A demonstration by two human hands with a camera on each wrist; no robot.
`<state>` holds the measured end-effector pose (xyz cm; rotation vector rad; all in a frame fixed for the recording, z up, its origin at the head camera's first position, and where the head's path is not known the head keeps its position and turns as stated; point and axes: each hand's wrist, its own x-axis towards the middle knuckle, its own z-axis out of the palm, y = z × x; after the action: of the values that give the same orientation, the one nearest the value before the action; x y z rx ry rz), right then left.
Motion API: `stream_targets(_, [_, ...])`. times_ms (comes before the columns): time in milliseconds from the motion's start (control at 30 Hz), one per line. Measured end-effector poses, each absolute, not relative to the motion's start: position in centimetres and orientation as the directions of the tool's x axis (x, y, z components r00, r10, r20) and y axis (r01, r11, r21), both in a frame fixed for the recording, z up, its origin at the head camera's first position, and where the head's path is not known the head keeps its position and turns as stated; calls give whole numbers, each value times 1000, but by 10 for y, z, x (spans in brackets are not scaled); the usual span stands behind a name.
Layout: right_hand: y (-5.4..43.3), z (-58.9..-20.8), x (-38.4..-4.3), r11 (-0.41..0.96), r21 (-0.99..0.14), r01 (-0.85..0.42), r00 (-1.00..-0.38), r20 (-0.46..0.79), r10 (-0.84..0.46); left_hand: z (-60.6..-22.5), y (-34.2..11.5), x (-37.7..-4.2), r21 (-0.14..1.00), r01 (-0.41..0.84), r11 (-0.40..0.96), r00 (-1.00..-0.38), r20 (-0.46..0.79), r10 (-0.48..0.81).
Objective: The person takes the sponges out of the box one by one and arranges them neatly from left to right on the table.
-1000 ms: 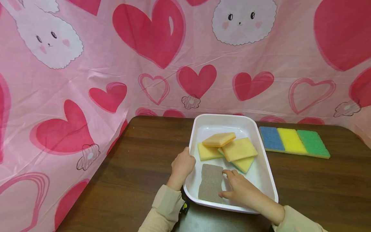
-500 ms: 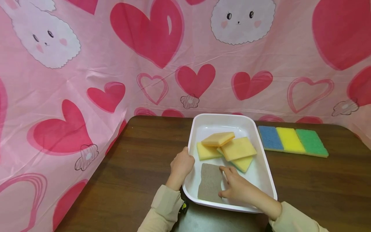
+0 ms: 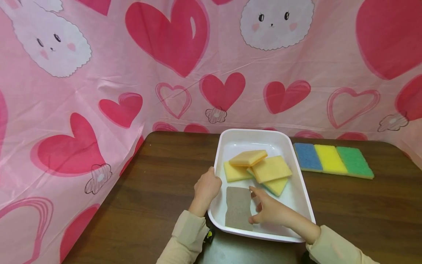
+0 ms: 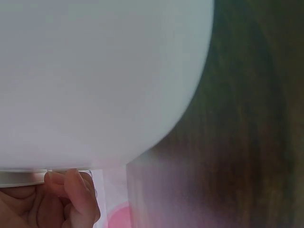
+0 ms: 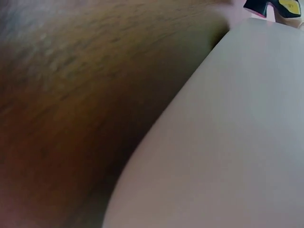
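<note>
A white tray [image 3: 215, 205] stands near the front of the table. My left hand [image 3: 207, 187] grips its left rim; in the left wrist view the curled fingers [image 4: 78, 197] show at the edge of the tray's pale wall. A flat grey sponge [image 3: 238, 209] with wavy long sides lies in the tray's near left part. My right hand [image 3: 271, 211] reaches over the tray's near right side, thumb and fingers spread apart, with the fingertips right at the grey sponge's right edge. The right wrist view shows mostly the tray's outer wall [image 5: 228, 133].
Several yellow sponges [image 3: 271, 169] lie in a loose heap beyond the grey one in the tray. Right of the tray, a blue, a yellow and a green scouring pad [image 3: 354, 161] lie in a row on the wooden table [image 3: 158, 190]. A pink heart-print curtain [image 3: 178, 91] hangs behind.
The grey sponge has turned slightly and shifted a little left. My right fingers have spread and bent at its edge. The left hand still grips the tray rim.
</note>
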<state>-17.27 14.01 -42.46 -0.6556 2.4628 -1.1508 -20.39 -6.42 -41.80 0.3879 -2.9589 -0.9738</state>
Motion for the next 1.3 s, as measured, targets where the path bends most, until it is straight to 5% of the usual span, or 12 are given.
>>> stream_targets(500, [144,-426,-175,428,-898,-99,-801,-184,-570,-418,-63,-204,585,-242,774,-968,-89,-235])
stream_targets(1300, [140,-424,-173,356,-929,-104,-804,-132,-580,-418,-63,-204,581,-241,777,-968,-83,-238])
